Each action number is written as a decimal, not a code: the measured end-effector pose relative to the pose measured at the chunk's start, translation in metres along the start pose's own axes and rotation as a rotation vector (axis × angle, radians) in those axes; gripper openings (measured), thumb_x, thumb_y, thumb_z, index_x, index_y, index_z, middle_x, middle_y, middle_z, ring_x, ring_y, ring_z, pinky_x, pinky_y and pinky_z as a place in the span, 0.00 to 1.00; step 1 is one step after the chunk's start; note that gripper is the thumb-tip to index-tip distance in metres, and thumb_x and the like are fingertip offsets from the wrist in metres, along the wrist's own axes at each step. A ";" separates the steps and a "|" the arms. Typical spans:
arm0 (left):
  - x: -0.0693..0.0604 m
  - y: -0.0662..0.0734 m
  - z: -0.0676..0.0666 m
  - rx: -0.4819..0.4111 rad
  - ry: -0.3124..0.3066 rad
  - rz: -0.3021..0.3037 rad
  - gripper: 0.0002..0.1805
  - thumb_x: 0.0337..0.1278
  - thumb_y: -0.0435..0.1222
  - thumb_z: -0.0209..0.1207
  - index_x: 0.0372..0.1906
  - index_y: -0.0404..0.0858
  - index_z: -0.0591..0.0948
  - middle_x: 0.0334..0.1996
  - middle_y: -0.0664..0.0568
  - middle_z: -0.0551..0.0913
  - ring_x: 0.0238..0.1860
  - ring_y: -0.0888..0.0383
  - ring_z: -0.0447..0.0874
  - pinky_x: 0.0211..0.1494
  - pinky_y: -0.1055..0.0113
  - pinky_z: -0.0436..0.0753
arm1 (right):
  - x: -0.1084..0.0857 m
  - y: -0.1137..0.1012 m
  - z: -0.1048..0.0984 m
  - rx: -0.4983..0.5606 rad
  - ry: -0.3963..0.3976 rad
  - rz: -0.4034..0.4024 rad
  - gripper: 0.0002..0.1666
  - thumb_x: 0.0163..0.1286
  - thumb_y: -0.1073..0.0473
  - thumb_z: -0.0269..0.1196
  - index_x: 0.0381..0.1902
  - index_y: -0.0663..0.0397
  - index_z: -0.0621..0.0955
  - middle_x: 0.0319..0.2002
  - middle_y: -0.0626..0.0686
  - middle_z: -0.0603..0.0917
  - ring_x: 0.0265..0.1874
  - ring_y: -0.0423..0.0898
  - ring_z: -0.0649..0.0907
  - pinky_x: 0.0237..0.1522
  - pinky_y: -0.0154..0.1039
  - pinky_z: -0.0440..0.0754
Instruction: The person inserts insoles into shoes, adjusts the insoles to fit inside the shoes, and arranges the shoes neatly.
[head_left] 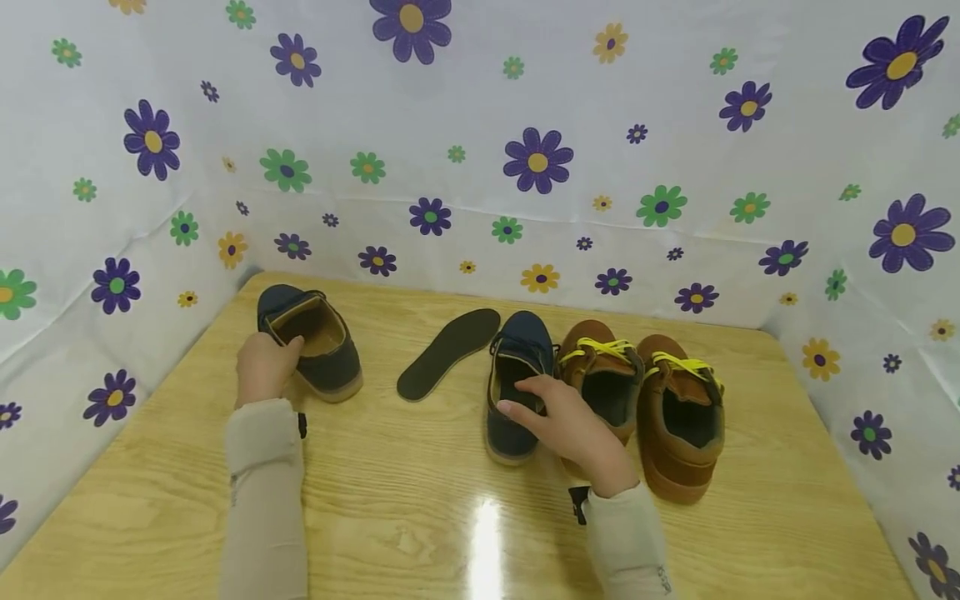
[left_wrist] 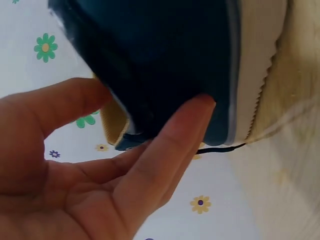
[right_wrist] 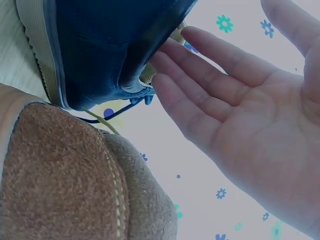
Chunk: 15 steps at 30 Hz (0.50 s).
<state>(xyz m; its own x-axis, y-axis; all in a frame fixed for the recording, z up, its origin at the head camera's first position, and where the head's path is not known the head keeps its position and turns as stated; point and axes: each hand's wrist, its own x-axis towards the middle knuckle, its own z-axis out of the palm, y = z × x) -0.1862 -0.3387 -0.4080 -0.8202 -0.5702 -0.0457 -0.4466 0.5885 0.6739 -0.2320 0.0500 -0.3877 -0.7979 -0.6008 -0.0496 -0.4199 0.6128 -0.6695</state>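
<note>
At the left of the table a navy shoe (head_left: 330,367) sits with its toe pointing away. My left hand (head_left: 264,367) holds its side edge; in the left wrist view the thumb goes over the collar and the fingers lie along the outer wall of the navy shoe (left_wrist: 165,55). Another navy shoe (head_left: 512,437) stands right of the middle, and a dark insole (head_left: 450,354) lies flat on its left. Over this shoe's opening is my right hand (head_left: 566,421), thumb and fingers spread. The right wrist view shows its fingertips beside the collar of the navy shoe (right_wrist: 105,50), holding nothing.
Two brown shoes with yellow laces, the nearer one (head_left: 600,333) and the farther one (head_left: 678,467), stand right of the middle navy shoe. Beneath everything is a wood-grain table (head_left: 390,500). A white flowered cloth (head_left: 480,100) rises behind the table and along both sides.
</note>
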 end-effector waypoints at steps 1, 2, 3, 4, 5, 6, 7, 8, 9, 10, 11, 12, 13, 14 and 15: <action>0.001 0.000 0.000 -0.005 0.011 0.001 0.23 0.67 0.42 0.49 0.29 0.22 0.75 0.30 0.30 0.78 0.29 0.41 0.77 0.34 0.50 0.78 | -0.001 0.000 -0.001 0.000 0.000 -0.004 0.33 0.71 0.45 0.59 0.64 0.63 0.72 0.63 0.60 0.73 0.65 0.57 0.69 0.64 0.54 0.67; 0.001 -0.001 0.001 -0.008 0.024 0.001 0.22 0.67 0.41 0.49 0.26 0.24 0.75 0.28 0.33 0.77 0.27 0.42 0.77 0.33 0.51 0.78 | -0.002 -0.001 -0.001 0.001 -0.001 -0.004 0.33 0.70 0.45 0.59 0.64 0.63 0.72 0.63 0.60 0.73 0.65 0.57 0.70 0.64 0.54 0.67; 0.002 -0.002 0.002 -0.017 0.037 -0.003 0.21 0.66 0.40 0.49 0.27 0.24 0.75 0.28 0.33 0.77 0.28 0.42 0.76 0.33 0.50 0.78 | -0.002 -0.001 -0.002 0.001 -0.002 -0.001 0.33 0.71 0.45 0.58 0.64 0.62 0.72 0.63 0.60 0.72 0.65 0.57 0.70 0.64 0.54 0.67; 0.003 -0.002 0.003 -0.022 0.050 -0.006 0.20 0.65 0.39 0.50 0.25 0.25 0.74 0.27 0.34 0.76 0.27 0.43 0.76 0.33 0.51 0.77 | -0.002 -0.001 -0.002 0.000 -0.003 0.001 0.33 0.70 0.45 0.58 0.64 0.62 0.72 0.63 0.60 0.72 0.65 0.57 0.70 0.64 0.54 0.67; 0.003 -0.003 0.003 -0.033 0.059 -0.014 0.19 0.64 0.38 0.49 0.25 0.26 0.74 0.26 0.35 0.76 0.27 0.44 0.75 0.32 0.51 0.77 | -0.003 -0.002 -0.002 0.001 -0.004 0.008 0.33 0.70 0.45 0.59 0.64 0.62 0.72 0.63 0.59 0.72 0.65 0.57 0.70 0.64 0.54 0.67; 0.003 -0.004 0.004 -0.042 0.067 -0.019 0.18 0.63 0.38 0.49 0.25 0.25 0.74 0.27 0.35 0.76 0.27 0.44 0.74 0.33 0.51 0.77 | -0.003 -0.002 -0.002 0.001 -0.006 0.012 0.33 0.70 0.45 0.59 0.64 0.61 0.72 0.63 0.59 0.72 0.65 0.57 0.70 0.64 0.54 0.67; 0.003 -0.004 0.005 -0.050 0.077 -0.021 0.18 0.62 0.37 0.49 0.27 0.24 0.74 0.28 0.34 0.76 0.28 0.43 0.74 0.34 0.50 0.77 | -0.003 -0.002 -0.001 0.000 -0.006 0.016 0.33 0.70 0.45 0.59 0.64 0.61 0.72 0.63 0.59 0.72 0.65 0.57 0.70 0.64 0.54 0.67; 0.003 -0.005 0.005 -0.054 0.089 -0.022 0.18 0.61 0.36 0.48 0.29 0.21 0.74 0.31 0.31 0.76 0.29 0.42 0.74 0.36 0.47 0.77 | -0.003 -0.002 -0.001 -0.002 -0.008 0.020 0.33 0.70 0.45 0.59 0.64 0.61 0.72 0.63 0.59 0.72 0.64 0.57 0.70 0.64 0.54 0.67; 0.003 -0.005 0.006 -0.059 0.095 -0.024 0.18 0.61 0.36 0.48 0.31 0.19 0.74 0.33 0.29 0.76 0.31 0.41 0.74 0.37 0.46 0.77 | -0.003 -0.002 -0.001 -0.004 -0.008 0.024 0.33 0.70 0.45 0.59 0.64 0.61 0.72 0.63 0.59 0.72 0.64 0.57 0.70 0.64 0.54 0.68; 0.003 -0.005 0.006 -0.063 0.102 -0.021 0.18 0.60 0.35 0.48 0.32 0.18 0.74 0.34 0.28 0.76 0.31 0.40 0.74 0.38 0.45 0.77 | -0.003 -0.002 -0.001 -0.008 -0.007 0.022 0.33 0.71 0.45 0.58 0.64 0.62 0.72 0.63 0.60 0.72 0.64 0.57 0.70 0.63 0.54 0.68; 0.004 -0.005 0.007 -0.069 0.109 -0.021 0.19 0.59 0.35 0.47 0.34 0.17 0.74 0.35 0.26 0.76 0.32 0.39 0.74 0.39 0.44 0.77 | -0.003 -0.001 -0.001 -0.011 -0.006 0.022 0.32 0.71 0.46 0.58 0.64 0.62 0.72 0.63 0.60 0.72 0.64 0.57 0.70 0.63 0.54 0.68; 0.004 -0.005 0.008 -0.069 0.119 -0.018 0.20 0.59 0.34 0.47 0.35 0.15 0.74 0.36 0.24 0.76 0.33 0.37 0.75 0.40 0.42 0.77 | -0.003 -0.001 -0.001 -0.016 -0.005 0.022 0.32 0.71 0.46 0.58 0.64 0.62 0.72 0.63 0.60 0.73 0.64 0.58 0.70 0.63 0.54 0.68; 0.004 -0.005 0.009 -0.073 0.128 -0.018 0.20 0.58 0.34 0.47 0.36 0.14 0.74 0.38 0.23 0.76 0.35 0.36 0.75 0.41 0.41 0.77 | -0.003 -0.001 -0.002 -0.019 -0.003 0.021 0.32 0.71 0.46 0.58 0.64 0.63 0.72 0.63 0.60 0.73 0.64 0.58 0.71 0.63 0.54 0.68; 0.004 -0.005 0.009 -0.078 0.135 -0.021 0.21 0.58 0.34 0.47 0.38 0.13 0.74 0.39 0.22 0.76 0.36 0.35 0.75 0.43 0.41 0.77 | -0.003 -0.001 -0.002 -0.022 -0.002 0.021 0.32 0.71 0.46 0.58 0.63 0.63 0.73 0.62 0.60 0.73 0.63 0.58 0.71 0.63 0.55 0.68; 0.005 -0.005 0.010 -0.083 0.145 -0.023 0.21 0.58 0.34 0.47 0.38 0.13 0.74 0.40 0.21 0.76 0.37 0.34 0.75 0.43 0.40 0.76 | -0.003 0.000 -0.002 -0.026 0.000 0.017 0.31 0.71 0.47 0.58 0.63 0.63 0.73 0.62 0.61 0.73 0.63 0.58 0.71 0.63 0.55 0.68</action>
<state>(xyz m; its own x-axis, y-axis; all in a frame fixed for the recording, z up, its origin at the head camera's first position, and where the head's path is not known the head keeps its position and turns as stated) -0.1913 -0.3387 -0.4187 -0.7475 -0.6631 0.0407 -0.4289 0.5285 0.7326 -0.2306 0.0526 -0.3857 -0.8049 -0.5902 -0.0613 -0.4170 0.6361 -0.6493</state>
